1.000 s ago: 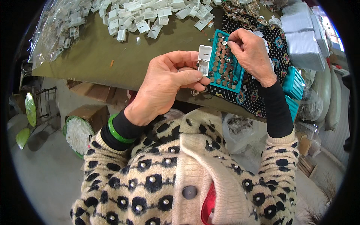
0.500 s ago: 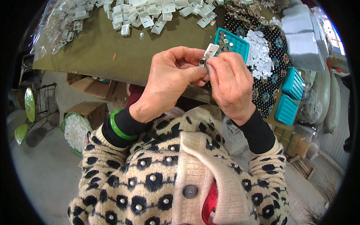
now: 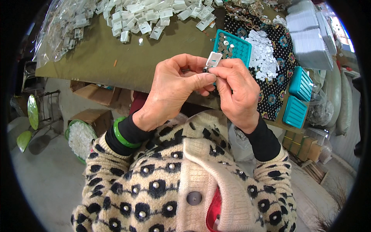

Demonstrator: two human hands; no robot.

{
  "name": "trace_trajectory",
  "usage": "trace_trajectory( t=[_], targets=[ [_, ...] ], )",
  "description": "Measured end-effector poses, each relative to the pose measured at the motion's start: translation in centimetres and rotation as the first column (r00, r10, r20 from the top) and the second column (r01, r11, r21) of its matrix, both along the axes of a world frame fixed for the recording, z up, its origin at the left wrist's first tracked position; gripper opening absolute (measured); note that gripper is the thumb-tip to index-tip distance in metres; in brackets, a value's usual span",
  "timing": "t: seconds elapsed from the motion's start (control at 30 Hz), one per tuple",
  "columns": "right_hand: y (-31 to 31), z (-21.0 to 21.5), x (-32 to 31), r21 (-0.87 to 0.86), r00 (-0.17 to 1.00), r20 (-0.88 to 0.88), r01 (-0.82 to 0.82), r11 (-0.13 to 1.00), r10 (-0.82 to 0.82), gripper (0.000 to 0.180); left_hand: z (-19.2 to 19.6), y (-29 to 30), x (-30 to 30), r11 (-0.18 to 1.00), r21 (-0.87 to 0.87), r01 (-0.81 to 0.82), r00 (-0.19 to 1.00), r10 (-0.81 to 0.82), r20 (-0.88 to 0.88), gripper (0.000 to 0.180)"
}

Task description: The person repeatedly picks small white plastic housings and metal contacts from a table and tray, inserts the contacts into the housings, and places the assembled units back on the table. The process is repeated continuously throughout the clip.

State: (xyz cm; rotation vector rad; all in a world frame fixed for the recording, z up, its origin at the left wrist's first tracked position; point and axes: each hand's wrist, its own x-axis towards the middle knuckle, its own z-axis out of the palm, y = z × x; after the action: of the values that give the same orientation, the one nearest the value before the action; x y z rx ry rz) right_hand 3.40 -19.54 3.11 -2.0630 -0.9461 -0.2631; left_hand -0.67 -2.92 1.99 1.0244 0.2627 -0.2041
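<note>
A small white plastic case (image 3: pixel 214 59) stands with its lid raised between my hands, over the table's near edge. My left hand (image 3: pixel 177 79) is closed, thumb and fingers pinching the lower part of the case. On its right side my right hand (image 3: pixel 237 85) presses thumb and index finger together at the case, its other fingers curled. The contents between the fingertips are mostly hidden; a dark, shiny bit shows below the lid. Just beyond my right hand lies a teal tray (image 3: pixel 242 48) with round metallic pieces (image 3: pixel 224 45) in its left part.
Many white plastic cases (image 3: pixel 145 27) lie heaped at the table's far side, beside a clear plastic bag (image 3: pixel 62 34). White flat pieces (image 3: pixel 262 54) cover a black patterned cloth (image 3: pixel 272 98). Teal trays (image 3: pixel 295 112) and white stacked trays (image 3: pixel 309 42) stand right. A basket (image 3: pixel 82 139) sits low left.
The case has shifted slightly left and down, its lid now facing me more. My right hand's fingers have changed their position against it. The whole view has moved a little.
</note>
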Motion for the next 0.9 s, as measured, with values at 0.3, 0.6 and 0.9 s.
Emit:
trace_trajectory(
  t=[0.3, 0.6, 0.9],
  targets=[
    [-2.0, -1.9, 6.5, -0.238, 0.951, 0.261, 0.229, 0.944, -0.164, 0.011, -0.3, -0.1, 0.8, 0.996, -0.092, -0.013, 0.998, 0.007, -0.056, 0.012],
    [-4.0, -2.2, 6.9, -0.329, 0.970, 0.242, 0.097, 0.939, -0.016, 0.013, -0.9, 0.2, 1.3, 0.991, -0.130, -0.019, 0.999, 0.012, -0.052, 0.010],
    [-4.5, -1.9, 5.7, -0.362, 0.979, 0.197, 0.119, 0.925, -0.049, 0.014, -1.8, 0.9, 1.3, 0.943, -0.314, 0.110, 0.993, -0.093, 0.069, 0.029]
  ],
)
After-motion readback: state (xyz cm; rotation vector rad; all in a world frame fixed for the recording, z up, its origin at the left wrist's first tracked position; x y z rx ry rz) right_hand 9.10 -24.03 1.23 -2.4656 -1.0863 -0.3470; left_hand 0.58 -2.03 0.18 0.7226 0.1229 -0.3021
